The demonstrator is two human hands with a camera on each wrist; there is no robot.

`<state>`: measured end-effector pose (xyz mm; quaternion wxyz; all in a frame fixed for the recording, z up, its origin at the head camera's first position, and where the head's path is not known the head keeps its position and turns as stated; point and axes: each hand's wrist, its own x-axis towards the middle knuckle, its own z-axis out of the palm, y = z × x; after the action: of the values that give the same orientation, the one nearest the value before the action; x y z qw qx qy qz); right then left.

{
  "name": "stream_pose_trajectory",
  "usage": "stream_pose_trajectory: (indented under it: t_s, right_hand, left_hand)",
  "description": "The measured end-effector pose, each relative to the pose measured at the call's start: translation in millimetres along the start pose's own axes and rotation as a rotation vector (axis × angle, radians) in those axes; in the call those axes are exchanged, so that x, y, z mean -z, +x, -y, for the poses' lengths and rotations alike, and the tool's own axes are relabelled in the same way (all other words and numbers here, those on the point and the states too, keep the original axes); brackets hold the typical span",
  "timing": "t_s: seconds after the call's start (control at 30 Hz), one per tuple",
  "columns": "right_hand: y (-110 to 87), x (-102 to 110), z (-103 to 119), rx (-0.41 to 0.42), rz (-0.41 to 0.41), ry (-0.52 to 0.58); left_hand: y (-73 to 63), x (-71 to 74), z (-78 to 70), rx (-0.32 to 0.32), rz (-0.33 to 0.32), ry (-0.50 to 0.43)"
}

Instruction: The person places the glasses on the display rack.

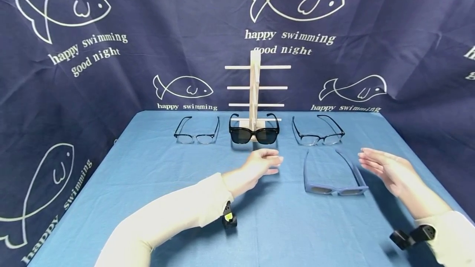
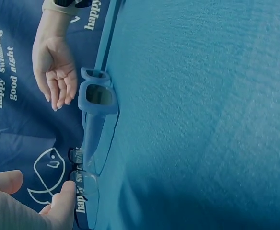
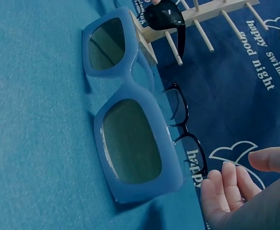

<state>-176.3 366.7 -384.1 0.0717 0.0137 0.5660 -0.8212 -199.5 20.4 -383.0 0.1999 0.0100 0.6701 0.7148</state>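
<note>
Blue-framed sunglasses (image 1: pixel 335 188) lie on the blue cloth with their temples spread toward the back; they fill much of the right wrist view. My right hand (image 1: pixel 389 170) hovers just right of them, fingers extended and holding nothing. Left of the same sunglasses is my left hand (image 1: pixel 257 166), raised above the cloth, its fingers loosely extended with nothing in them. Behind the left hand, black sunglasses (image 1: pixel 254 136) stand in front of a wooden display rack (image 1: pixel 255 90). In the left wrist view, the right hand (image 2: pixel 57 72) appears beside the blue sunglasses (image 2: pixel 99 98).
Clear glasses with dark frames (image 1: pixel 194 138) sit to the left of the rack. Another dark-framed clear pair (image 1: pixel 320 139) sits to its right, behind the blue sunglasses. The rack carries several thin pegs. A dark blue printed curtain (image 1: pixel 204 32) hangs behind the table (image 1: pixel 167 193).
</note>
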Motion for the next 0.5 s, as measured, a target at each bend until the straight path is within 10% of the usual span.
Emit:
stream_pose_trajectory:
  t_s: [0.5]
  right_hand:
    - [-5.5, 9, -8, -0.11, -0.046, -0.069]
  left_hand:
    - [5.3, -12.4, 18.5, 0.035, 0.016, 0.031]
